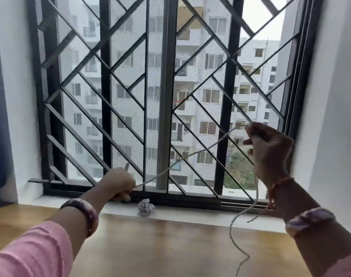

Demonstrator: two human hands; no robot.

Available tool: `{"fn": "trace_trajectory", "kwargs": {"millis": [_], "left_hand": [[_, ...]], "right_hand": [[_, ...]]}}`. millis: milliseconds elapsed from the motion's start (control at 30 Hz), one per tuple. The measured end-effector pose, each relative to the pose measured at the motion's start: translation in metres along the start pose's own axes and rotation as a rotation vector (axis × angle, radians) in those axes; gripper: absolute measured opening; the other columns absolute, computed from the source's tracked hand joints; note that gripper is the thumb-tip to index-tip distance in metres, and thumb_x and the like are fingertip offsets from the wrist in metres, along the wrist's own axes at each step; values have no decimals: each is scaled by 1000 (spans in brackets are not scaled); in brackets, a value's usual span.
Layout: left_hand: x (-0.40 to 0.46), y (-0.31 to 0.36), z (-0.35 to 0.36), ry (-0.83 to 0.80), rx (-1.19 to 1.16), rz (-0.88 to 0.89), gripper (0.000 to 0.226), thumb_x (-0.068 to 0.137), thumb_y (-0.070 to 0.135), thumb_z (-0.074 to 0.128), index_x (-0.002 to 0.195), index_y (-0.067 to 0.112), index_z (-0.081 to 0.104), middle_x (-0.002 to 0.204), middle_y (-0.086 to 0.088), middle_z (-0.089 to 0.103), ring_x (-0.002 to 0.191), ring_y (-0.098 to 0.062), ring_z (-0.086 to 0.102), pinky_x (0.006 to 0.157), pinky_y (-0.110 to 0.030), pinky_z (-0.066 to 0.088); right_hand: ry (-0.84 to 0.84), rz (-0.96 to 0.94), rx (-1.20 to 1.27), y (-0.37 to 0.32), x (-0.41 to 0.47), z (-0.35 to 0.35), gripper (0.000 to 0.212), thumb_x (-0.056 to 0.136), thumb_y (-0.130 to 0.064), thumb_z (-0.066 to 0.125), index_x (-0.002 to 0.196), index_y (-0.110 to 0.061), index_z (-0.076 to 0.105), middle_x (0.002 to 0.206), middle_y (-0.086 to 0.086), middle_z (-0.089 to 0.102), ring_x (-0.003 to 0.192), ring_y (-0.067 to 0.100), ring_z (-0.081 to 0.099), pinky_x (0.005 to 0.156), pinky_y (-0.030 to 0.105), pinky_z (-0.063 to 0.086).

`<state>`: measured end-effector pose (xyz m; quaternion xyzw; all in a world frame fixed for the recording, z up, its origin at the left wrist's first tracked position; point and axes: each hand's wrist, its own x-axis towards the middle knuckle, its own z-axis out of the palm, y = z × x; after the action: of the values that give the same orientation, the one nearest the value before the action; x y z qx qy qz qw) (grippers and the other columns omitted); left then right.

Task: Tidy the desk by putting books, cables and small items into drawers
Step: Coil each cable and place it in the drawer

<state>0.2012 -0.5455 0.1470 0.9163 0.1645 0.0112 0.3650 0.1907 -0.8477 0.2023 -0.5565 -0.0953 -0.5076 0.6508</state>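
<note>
The left grip pinches one end of a pale cord stretched taut up to the right grip, curled round it, the slack trailing down onto the wooden desk beside crumpled paper.

White cord, seemingly taut, raised.

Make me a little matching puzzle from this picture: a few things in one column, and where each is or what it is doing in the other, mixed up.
Things:
1. white cord
2. crumpled paper
3. left hand
4. right hand

Places or states:
A. lies on the window sill
B. raised high, holding the cord's upper part
C. stretched between both hands, its tail hanging to the desk
D. low near the window frame, gripping the cord's lower end

Pairs: 1-C, 2-A, 3-D, 4-B
</note>
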Motion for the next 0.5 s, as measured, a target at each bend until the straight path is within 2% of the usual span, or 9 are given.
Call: {"fn": "trace_trajectory", "kwargs": {"millis": [67, 100, 167, 233, 267, 333, 367, 433, 500], "left_hand": [[7, 1, 5, -25, 21, 4, 18, 82, -7, 46, 95, -13, 56, 44, -11, 49, 37, -20, 51, 33, -20, 37], [13, 1, 6, -21, -41, 42, 41, 82, -8, 44, 122, -14, 44, 46, -12, 47, 36, -18, 46, 31, -20, 33], [15, 3, 5, -70, -205, 185, 78, 83, -10, 42, 148, 15, 10, 58, -12, 49, 42, -15, 42, 33, -20, 33], [10, 5, 2, -212, -214, 299, 64, 87, -6, 43, 141, 27, 35, 64, -9, 51, 41, -10, 39, 34, -18, 32], [7, 5, -1, -302, -134, 333, 46, 89, -3, 43, 125, 22, 56, 65, -8, 51, 38, -7, 37, 34, -17, 31], [-4, 4, -4, -497, 0, 368, 30, 91, 4, 44, 92, 12, 73, 67, -8, 52, 40, -7, 38, 40, -18, 30], [-7, 3, -5, -607, -28, 379, 30, 93, 12, 45, 86, 7, 73, 70, -8, 53, 46, -8, 40, 44, -19, 31], [-12, 2, -9, -796, -182, 387, 57, 94, 48, 37, 75, 6, 70, 78, -9, 59, 60, -13, 45, 53, -23, 34], [-18, 8, -14, -868, -150, 425, 71, 72, 80, 36, 68, 16, 68, 85, -6, 64, 70, -13, 49, 61, -24, 38]], "right_hand": [[-34, -54, -79, -3, 16, 8, 17, 78, -6, 72, 94, -11, 71, 71, -2, 70, 41, 2, 60, 31, 15, 35], [-39, -64, -107, -3, 24, 12, 17, 78, -6, 72, 94, -12, 71, 75, 4, 70, 41, 2, 60, 31, 15, 35], [-27, -61, -144, -3, 40, 20, 17, 77, -6, 72, 93, -12, 71, 81, 9, 70, 40, 1, 59, 32, 14, 35], [1, -43, -174, 1, 54, 26, 15, 77, -7, 73, 92, -11, 72, 83, 8, 71, 40, 0, 59, 32, 13, 36], [16, -35, -189, 3, 60, 27, 15, 77, -7, 73, 92, -11, 72, 83, 8, 71, 39, -1, 58, 31, 13, 36], [30, -32, -227, 8, 70, 27, 14, 77, -9, 72, 92, -9, 72, 81, 9, 71, 38, -2, 57, 30, 15, 36], [36, -45, -255, 10, 75, 25, 14, 77, -9, 72, 91, -9, 73, 81, 9, 71, 37, -3, 56, 30, 16, 38], [44, -77, -327, 14, 83, 18, 12, 78, -8, 71, 89, -8, 73, 80, 9, 71, 36, -7, 54, 32, 19, 43], [63, -73, -371, 21, 91, 8, 14, 79, -6, 69, 93, -5, 72, 83, 9, 70, 40, -7, 56, 35, 13, 44]]}}
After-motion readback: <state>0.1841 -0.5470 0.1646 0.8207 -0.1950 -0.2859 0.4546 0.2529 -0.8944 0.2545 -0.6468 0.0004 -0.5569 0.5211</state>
